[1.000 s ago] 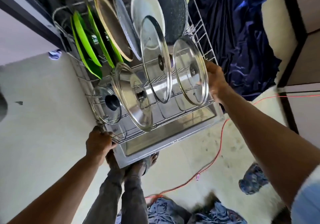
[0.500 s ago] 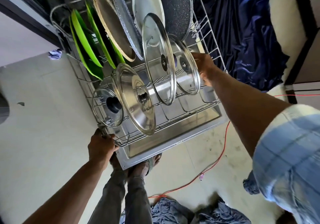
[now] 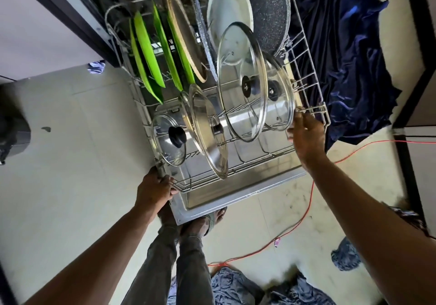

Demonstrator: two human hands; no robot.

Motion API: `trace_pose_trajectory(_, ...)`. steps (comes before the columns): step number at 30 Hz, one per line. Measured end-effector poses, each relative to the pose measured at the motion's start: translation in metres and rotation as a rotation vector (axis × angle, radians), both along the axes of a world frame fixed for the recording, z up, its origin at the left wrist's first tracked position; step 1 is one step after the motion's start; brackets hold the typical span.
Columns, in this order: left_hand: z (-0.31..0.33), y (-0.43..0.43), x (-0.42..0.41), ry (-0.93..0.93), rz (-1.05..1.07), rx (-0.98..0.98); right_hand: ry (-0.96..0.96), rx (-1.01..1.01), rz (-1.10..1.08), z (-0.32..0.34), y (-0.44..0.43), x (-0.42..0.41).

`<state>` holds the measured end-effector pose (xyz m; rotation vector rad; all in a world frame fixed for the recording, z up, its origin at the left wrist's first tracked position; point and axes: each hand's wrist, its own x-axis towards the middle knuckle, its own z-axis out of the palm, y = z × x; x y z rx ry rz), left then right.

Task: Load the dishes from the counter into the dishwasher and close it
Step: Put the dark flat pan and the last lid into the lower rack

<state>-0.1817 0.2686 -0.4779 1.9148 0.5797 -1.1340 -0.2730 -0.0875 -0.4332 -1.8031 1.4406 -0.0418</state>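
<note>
The wire dishwasher rack [image 3: 313,87] is pulled out over the open steel door [image 3: 236,193]. Several glass lids stand in it: a small one with a black knob [image 3: 168,143], a steel-rimmed one [image 3: 207,134], a large one [image 3: 243,82] and one behind it [image 3: 280,101]. Green plates [image 3: 146,52], a tan plate [image 3: 184,45], a white plate [image 3: 230,14] and a speckled dark pan [image 3: 266,9] stand at the back. My left hand [image 3: 154,190] grips the rack's front left corner. My right hand [image 3: 306,137] touches the rack's right side beside the rear glass lid.
A blue cloth [image 3: 349,56] hangs right of the rack. A red cable [image 3: 306,212] runs over the pale floor. My feet [image 3: 200,222] stand under the door's front edge. Blue rags [image 3: 344,256] lie on the floor. A dark object [image 3: 14,132] sits at far left.
My right hand set the rightmost glass lid further back in the rack behind the large lid, then drew back to the rack's right side. My left hand stayed on the front corner.
</note>
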Motion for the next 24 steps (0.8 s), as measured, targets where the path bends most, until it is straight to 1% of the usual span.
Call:
trace_pose_trajectory(2, 0.006, 0.005, 0.001, -0.06, -0.157, 0.059, 0.028, -0.097, -0.025, 0.007, 0.021, -0.015)
trace_pose_trajectory(3, 0.011, 0.008, 0.0, -0.126, -0.271, 0.137, 0.005, -0.124, -0.065, 0.008, 0.031, -0.023)
trace_pose_trajectory(4, 0.015, 0.012, -0.005, -0.199, -0.316, 0.211, -0.012, -0.127, -0.104, 0.009, 0.041, -0.03)
trace_pose_trajectory(5, 0.024, 0.013, -0.011, -0.263, -0.281, 0.247, -0.02, -0.109, -0.141, 0.012, 0.051, -0.036)
trace_pose_trajectory(6, 0.032, 0.014, -0.018, -0.316, -0.184, 0.252, -0.027, -0.057, -0.185, 0.014, 0.061, -0.04)
trace_pose_trajectory(7, 0.04, 0.013, -0.025, -0.359, -0.093, 0.252, -0.052, 0.03, -0.253, 0.017, 0.069, -0.043)
trace_pose_trajectory(8, 0.043, 0.013, -0.033, -0.362, 0.012, 0.245, -0.081, 0.137, -0.344, 0.021, 0.076, -0.043)
trace_pose_trajectory(9, 0.046, 0.013, -0.037, -0.334, 0.109, 0.214, -0.09, 0.252, -0.436, 0.024, 0.082, -0.041)
trace_pose_trajectory(10, 0.047, 0.009, -0.042, -0.246, 0.269, 0.128, -0.084, 0.356, -0.5, 0.027, 0.086, -0.039)
trace_pose_trajectory(11, 0.048, 0.005, -0.046, -0.117, 0.426, 0.017, -0.072, 0.441, -0.516, 0.03, 0.089, -0.039)
trace_pose_trajectory(12, 0.046, 0.001, -0.052, 0.041, 0.541, -0.077, -0.065, 0.512, -0.505, 0.029, 0.091, -0.039)
trace_pose_trajectory(13, 0.046, -0.005, -0.058, 0.18, 0.576, -0.131, -0.058, 0.56, -0.475, 0.027, 0.091, -0.04)
trace_pose_trajectory(14, 0.045, -0.011, -0.065, 0.288, 0.526, -0.16, -0.047, 0.589, -0.438, 0.027, 0.09, -0.04)
trace_pose_trajectory(15, 0.043, -0.018, -0.075, 0.349, 0.464, -0.18, -0.034, 0.599, -0.395, 0.024, 0.088, -0.039)
trace_pose_trajectory(16, 0.038, -0.026, -0.083, 0.365, 0.426, -0.207, -0.025, 0.6, -0.354, 0.02, 0.085, -0.038)
trace_pose_trajectory(17, 0.033, -0.034, -0.09, 0.35, 0.437, -0.229, -0.017, 0.605, -0.317, 0.015, 0.08, -0.037)
trace_pose_trajectory(19, 0.026, -0.054, -0.094, 0.28, 0.531, -0.272, -0.043, 0.663, -0.293, 0.005, 0.071, -0.038)
trace_pose_trajectory(22, 0.017, -0.083, -0.098, 0.14, 0.707, -0.343, -0.141, 0.863, -0.361, -0.013, 0.049, -0.048)
trace_pose_trajectory(24, 0.011, -0.092, -0.102, 0.09, 0.704, -0.275, -0.208, 0.964, -0.444, -0.022, 0.032, -0.058)
